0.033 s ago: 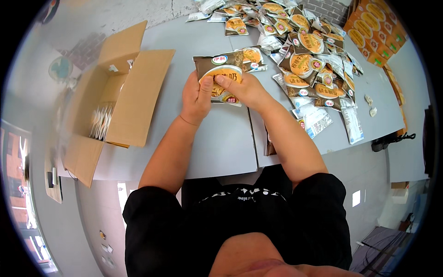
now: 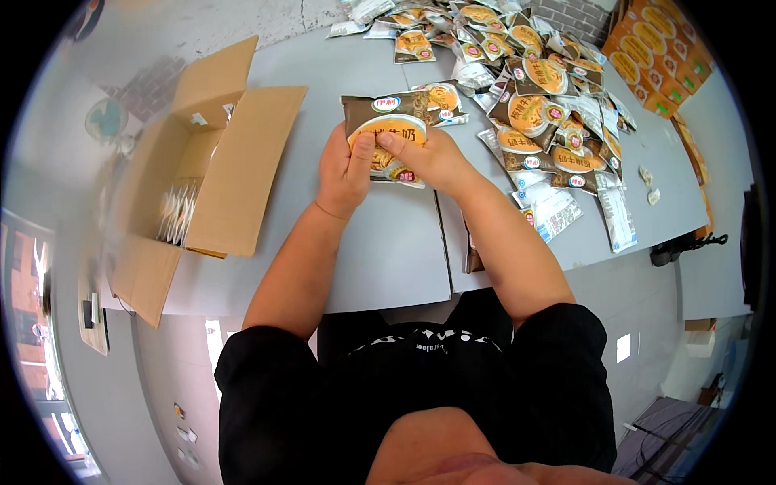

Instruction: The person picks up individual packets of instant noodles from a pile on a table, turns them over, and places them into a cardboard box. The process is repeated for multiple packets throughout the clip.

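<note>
Both my hands grip one brown and yellow milk pouch (image 2: 388, 121) above the middle of the table. My left hand (image 2: 343, 171) closes on its left side, thumb across the front. My right hand (image 2: 432, 159) holds the right side, with its thumb also pressed on the front; the fingers behind are hidden. Just beyond my right hand, another similar pouch (image 2: 443, 98) lies on the table. To the right spreads a large heap of pouches (image 2: 529, 113), some showing white backs. Partly covered by my right forearm, a brown pouch (image 2: 473, 252) lies near the table's front edge.
An open cardboard box (image 2: 234, 174) stands on the left, flaps spread outward, with several pouches (image 2: 178, 212) upright inside. Orange cartons (image 2: 653, 56) are stacked at the far right. Small crumpled scraps (image 2: 650, 186) lie on the grey table (image 2: 380, 259), which has a seam across it.
The pouch between my hands has shifted very slightly to the right. Nothing else has visibly moved.
</note>
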A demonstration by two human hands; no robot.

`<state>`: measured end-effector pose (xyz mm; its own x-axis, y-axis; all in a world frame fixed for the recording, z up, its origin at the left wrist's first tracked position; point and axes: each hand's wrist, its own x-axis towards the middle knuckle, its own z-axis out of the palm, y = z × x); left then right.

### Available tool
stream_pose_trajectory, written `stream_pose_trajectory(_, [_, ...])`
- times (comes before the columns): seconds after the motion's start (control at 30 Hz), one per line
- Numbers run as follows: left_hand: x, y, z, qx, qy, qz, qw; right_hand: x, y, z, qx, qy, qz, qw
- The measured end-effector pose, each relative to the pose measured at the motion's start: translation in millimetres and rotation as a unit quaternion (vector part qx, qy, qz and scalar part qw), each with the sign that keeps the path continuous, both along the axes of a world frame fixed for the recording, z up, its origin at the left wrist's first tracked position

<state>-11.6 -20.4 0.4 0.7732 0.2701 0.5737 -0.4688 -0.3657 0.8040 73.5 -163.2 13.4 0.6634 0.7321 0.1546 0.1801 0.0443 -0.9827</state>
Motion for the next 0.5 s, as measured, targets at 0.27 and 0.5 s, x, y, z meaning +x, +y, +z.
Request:
stream_pose_trajectory(0.27, [5.6,2.1,18.4,-0.314,0.083,-0.12,0.938,0.8,2.7,-23.0,-0.103,-0.139,-0.062,0.983])
stream_pose_trajectory(0.5, [4.5,7.1,13.7,-0.388,0.08,-0.133,0.908,-14.2,4.6,-11.9,-0.02,-0.139,-0.028,0.99])
